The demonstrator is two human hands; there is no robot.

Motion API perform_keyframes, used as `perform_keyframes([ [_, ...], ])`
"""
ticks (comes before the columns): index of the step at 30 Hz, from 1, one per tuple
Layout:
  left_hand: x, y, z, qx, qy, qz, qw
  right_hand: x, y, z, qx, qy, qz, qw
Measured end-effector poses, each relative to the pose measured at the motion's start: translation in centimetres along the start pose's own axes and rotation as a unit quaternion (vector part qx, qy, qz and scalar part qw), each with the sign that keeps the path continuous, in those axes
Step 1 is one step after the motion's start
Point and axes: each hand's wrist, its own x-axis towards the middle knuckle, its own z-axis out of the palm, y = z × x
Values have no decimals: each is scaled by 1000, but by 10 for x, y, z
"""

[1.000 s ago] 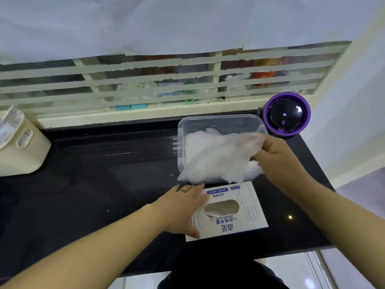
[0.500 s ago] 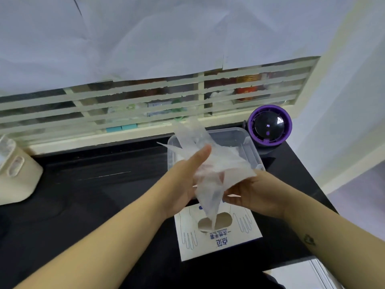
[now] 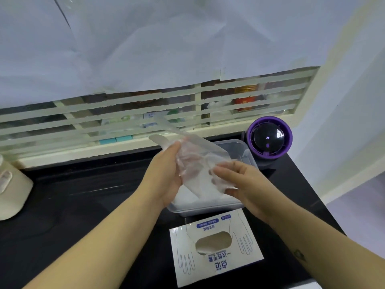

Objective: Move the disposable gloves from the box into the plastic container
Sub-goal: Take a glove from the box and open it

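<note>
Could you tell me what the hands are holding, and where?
A crumpled clear glove: left hand grips its left side, right hand its right edge.

Plastic container (image 3: pixel 248 155): clear rectangular tub, lidless, upright.

Pile of gloves (image 3: pixel 187 198): white, filmy, lying inside the plastic container.

Glove (image 3: pixel 195 163): one thin translucent sheet, crumpled, raised above the plastic container, narrow fingers pointing up and away. The left hand (image 3: pixel 164 178) and right hand (image 3: pixel 245 184) grip it.

Box (image 3: pixel 214 247): flat white carton with blue print, oval opening facing up, just nearer than the plastic container.
</note>
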Motion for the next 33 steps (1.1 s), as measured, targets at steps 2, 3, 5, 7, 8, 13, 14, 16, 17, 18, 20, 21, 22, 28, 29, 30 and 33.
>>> perform_keyframes([
  [2, 6, 7, -4, -36, -11, -16, 999, 9, -6, 4, 53, -3, -25, 998],
  [3, 10, 9, -9, -58, -11, -25, 998, 10, -11, 5, 98, -15, -32, 995],
  [5, 19, 15, -24, -107, 13, -37, 994, 14, -25, 7, 163, -51, -33, 985],
  [7, 27, 19, -42, -136, 44, -45, 989, 14, -37, 7, 198, -92, -19, 976],
  [8, 29, 20, -50, -141, 61, -48, 987, 14, -43, 7, 213, -111, -12, 971],
  [13, 26, 21, -65, -20, 215, 95, 972, 11, -54, 14, 257, -97, 49, 960],
  [14, 18, 21, -62, 88, 227, 193, 950, 12, -54, 15, 264, -94, 62, 958],
  [16, 1, 24, -54, 309, 147, 401, 850, 15, -51, 14, 284, -93, 88, 950],
  [17, -4, 26, -51, 413, 73, 451, 788, 17, -51, 14, 293, -97, 96, 946],
  [18, -6, 27, -50, 503, 5, 472, 724, 18, -50, 14, 298, -105, 99, 944],
  [20, 0, 23, -51, 612, -93, 475, 626, 18, -49, 16, 285, -116, 99, 946],
  [21, 2, 20, -51, 629, -113, 473, 606, 17, -50, 17, 279, -118, 99, 948],
  [22, 4, 17, -51, 633, -120, 471, 603, 15, -52, 16, 282, -116, 98, 947],
  [28, 4, 3, -57, 670, -155, 519, 508, 13, -53, 1, 315, -52, 93, 943],
  [29, 2, -1, -58, 687, -173, 516, 482, 13, -54, -1, 317, -44, 92, 943],
  [30, -2, -4, -58, 709, -204, 487, 468, 14, -54, -3, 319, -35, 90, 943],
  [33, -14, -3, -59, 786, -244, 287, 490, 15, -56, -6, 306, -26, 80, 948],
])
